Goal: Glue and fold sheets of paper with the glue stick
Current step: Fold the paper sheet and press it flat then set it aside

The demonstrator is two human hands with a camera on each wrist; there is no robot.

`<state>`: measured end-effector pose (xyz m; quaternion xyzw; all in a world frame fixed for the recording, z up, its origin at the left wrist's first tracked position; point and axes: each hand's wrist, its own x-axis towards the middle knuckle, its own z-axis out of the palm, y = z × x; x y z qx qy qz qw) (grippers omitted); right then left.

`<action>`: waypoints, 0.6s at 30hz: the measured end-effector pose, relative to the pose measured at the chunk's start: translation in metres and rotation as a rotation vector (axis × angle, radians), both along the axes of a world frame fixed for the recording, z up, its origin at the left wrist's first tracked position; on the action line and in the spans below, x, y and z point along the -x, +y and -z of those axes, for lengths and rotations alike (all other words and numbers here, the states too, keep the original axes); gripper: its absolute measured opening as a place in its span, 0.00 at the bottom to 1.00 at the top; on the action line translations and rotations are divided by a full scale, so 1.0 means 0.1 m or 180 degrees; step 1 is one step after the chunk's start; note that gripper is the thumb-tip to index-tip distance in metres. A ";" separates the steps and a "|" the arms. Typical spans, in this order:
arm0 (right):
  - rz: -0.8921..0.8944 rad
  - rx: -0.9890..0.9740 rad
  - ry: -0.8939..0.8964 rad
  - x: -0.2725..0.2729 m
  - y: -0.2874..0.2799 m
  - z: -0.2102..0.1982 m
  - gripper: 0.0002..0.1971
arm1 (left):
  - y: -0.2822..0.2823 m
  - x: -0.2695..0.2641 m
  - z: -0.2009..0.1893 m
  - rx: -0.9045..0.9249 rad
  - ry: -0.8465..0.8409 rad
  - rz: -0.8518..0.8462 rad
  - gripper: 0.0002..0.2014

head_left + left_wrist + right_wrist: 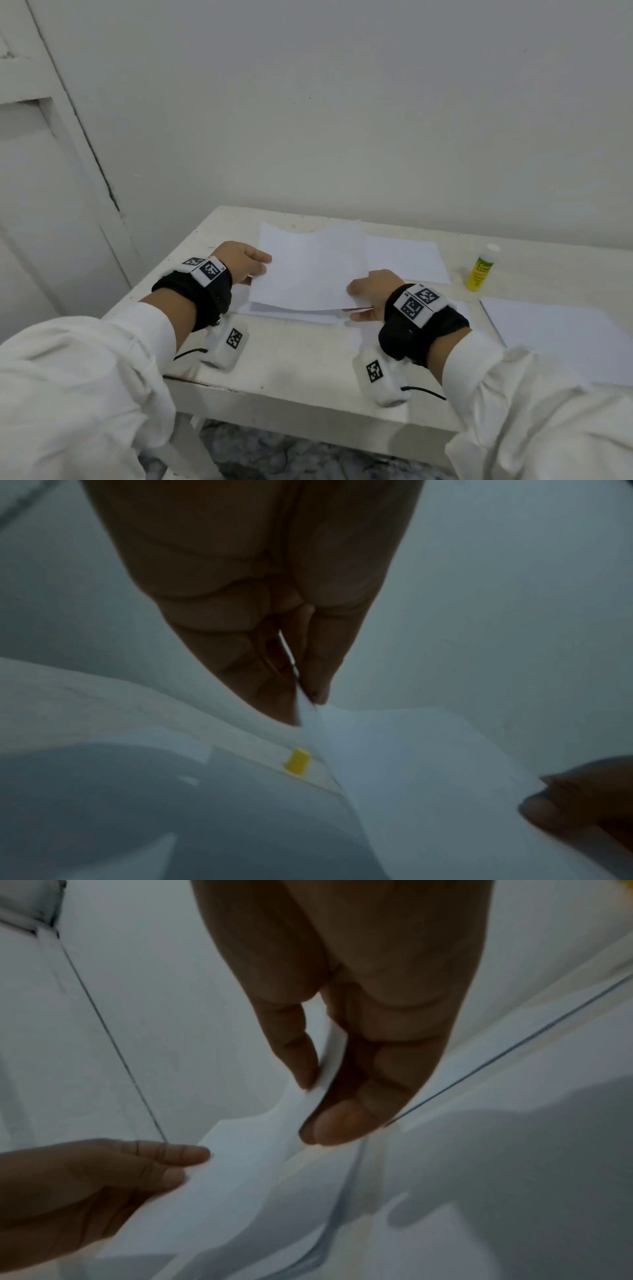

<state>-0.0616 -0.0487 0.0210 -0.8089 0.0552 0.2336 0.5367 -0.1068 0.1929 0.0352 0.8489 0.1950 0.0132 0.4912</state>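
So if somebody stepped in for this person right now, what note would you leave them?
Left hand: pinches the lifted sheet at its left edge.
Right hand: pinches the same sheet at its right edge.
Things: the sheet is raised over more paper on the table; the glue stick stands capped to the right, untouched; another sheet lies further right.
Done: cannot tell if glue is on.
Left: lay or fold the held sheet, press it down.
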 end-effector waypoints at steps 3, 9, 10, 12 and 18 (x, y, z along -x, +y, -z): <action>0.0331 0.0064 0.0079 0.03 -0.55 -0.06 0.17 | -0.46 -0.07 0.02 -0.0116 0.0268 0.0461 0.18; 0.0703 0.0485 0.0074 0.15 -1.52 0.00 0.21 | -1.31 -0.23 0.21 -0.0489 0.0569 0.1228 0.15; 0.0749 0.0534 0.0078 0.17 -1.60 0.01 0.21 | -1.40 -0.25 0.23 -0.0567 0.0619 0.1290 0.14; 0.0791 0.0662 0.0117 0.19 -1.72 0.04 0.21 | -1.53 -0.27 0.26 -0.0748 0.0692 0.1393 0.12; 0.0660 0.0924 0.0387 0.23 -1.72 0.11 0.11 | -1.62 -0.26 0.32 -0.1130 0.0846 0.1515 0.13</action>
